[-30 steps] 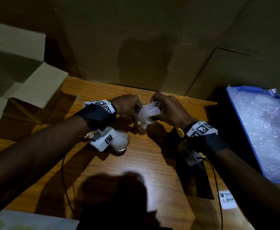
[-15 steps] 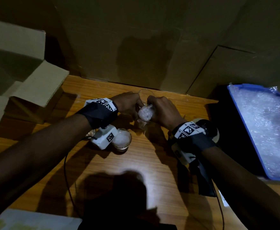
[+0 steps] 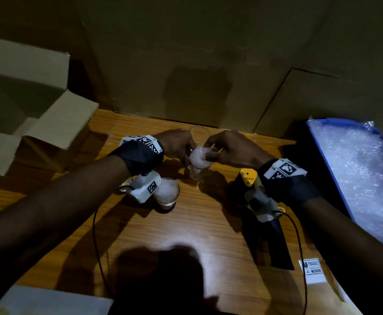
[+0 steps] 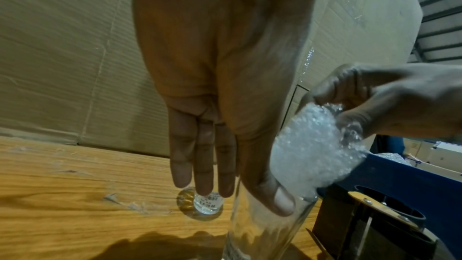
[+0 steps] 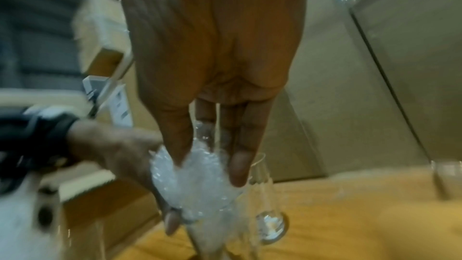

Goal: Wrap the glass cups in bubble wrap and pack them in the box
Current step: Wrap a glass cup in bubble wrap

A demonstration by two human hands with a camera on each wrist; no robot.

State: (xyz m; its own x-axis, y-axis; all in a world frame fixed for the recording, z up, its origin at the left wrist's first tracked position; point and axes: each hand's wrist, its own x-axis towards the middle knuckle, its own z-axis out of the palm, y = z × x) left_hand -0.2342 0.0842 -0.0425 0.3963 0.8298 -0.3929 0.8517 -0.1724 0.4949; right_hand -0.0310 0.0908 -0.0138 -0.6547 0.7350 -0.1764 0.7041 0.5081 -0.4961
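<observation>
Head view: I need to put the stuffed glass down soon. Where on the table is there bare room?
Bare wood lies near the front edge, between the left wrist cable and the black tape dispenser. More lies behind the hands, along the cardboard wall. It is crowded around the stuffed glass and beside the blue bin.

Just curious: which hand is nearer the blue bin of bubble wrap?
Right. The right hand works at the glass beside the blue bin; the left hand sits across that glass, farther away.
</observation>
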